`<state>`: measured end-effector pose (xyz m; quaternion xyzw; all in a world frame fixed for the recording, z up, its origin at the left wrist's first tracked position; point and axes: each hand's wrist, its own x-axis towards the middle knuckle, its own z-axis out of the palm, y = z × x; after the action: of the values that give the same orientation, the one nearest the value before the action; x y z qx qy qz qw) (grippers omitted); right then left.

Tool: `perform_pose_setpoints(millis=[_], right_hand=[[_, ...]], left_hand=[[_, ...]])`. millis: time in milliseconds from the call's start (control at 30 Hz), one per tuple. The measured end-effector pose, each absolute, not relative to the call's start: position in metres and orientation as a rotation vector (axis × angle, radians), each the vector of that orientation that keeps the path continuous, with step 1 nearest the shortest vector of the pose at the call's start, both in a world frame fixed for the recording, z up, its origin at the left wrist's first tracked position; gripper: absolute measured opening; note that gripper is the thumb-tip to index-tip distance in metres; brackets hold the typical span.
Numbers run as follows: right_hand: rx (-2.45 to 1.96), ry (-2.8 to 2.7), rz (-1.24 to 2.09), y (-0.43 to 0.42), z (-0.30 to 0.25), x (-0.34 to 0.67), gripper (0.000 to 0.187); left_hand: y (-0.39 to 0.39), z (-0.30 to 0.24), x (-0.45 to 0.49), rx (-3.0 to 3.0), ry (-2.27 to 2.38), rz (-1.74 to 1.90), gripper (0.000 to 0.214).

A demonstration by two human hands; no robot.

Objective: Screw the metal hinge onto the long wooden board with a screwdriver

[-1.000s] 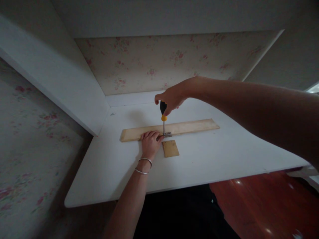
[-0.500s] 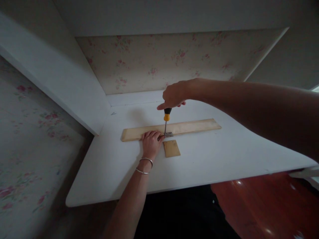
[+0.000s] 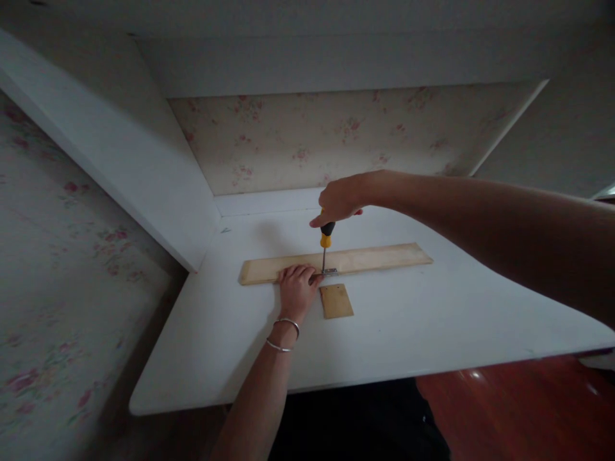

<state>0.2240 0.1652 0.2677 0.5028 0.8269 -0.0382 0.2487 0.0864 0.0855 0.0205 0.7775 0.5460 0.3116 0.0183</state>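
My right hand point(image 3: 339, 197) is closed round the handle of a yellow and black screwdriver point(image 3: 326, 239), held upright. The shaft's tip meets a small metal hinge point(image 3: 330, 272) lying at the near edge of a long, pale wooden board point(image 3: 379, 257). My left hand point(image 3: 298, 288) presses on the board just left of the hinge, fingers over its top and thumb side close to the metal. A small square wooden piece point(image 3: 337, 301) with two dark holes along its far edge lies in front of the hinge, apart from the board.
Everything lies on a white desk top point(image 3: 206, 346) with a rounded front left corner. A white upright panel point(image 3: 120, 128) bounds it on the left, and flowered wallpaper point(image 3: 307, 137) covers the back. Red flooring point(image 3: 519, 403) shows below right.
The view has shifted, so the whole scene sits a little lower and further right. Both hands keep their places at the board, and the screwdriver stays on the hinge.
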Motion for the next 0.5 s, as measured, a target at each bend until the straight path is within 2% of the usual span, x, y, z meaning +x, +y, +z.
perform_pose_setpoints(millis=[133, 233, 300, 433, 500], right_hand=[[1.401, 2.301, -0.244, 0.1669, 0.2667, 0.2257, 0.074], [1.42, 2.277, -0.118, 0.1673, 0.2661, 0.2254, 0.06], [1.462, 2.242, -0.062, 0.1667, 0.2655, 0.225, 0.061], [1.347, 2.331, -0.243, 0.1638, 0.2643, 0.2253, 0.064], [1.328, 2.319, -0.149, 0.1629, 0.2636, 0.2251, 0.061]], left_hand=[[0.0863, 0.0208, 0.0869, 2.408, 1.704, 0.966, 0.015], [0.0865, 0.0217, 0.0871, 2.404, 1.7, 0.966, 0.014], [0.0865, 0.0224, 0.0871, 2.402, 1.698, 0.962, 0.013], [0.0863, 0.0234, 0.0871, 2.401, 1.696, 0.956, 0.013], [0.0862, 0.0235, 0.0872, 2.4, 1.699, 0.952, 0.014]])
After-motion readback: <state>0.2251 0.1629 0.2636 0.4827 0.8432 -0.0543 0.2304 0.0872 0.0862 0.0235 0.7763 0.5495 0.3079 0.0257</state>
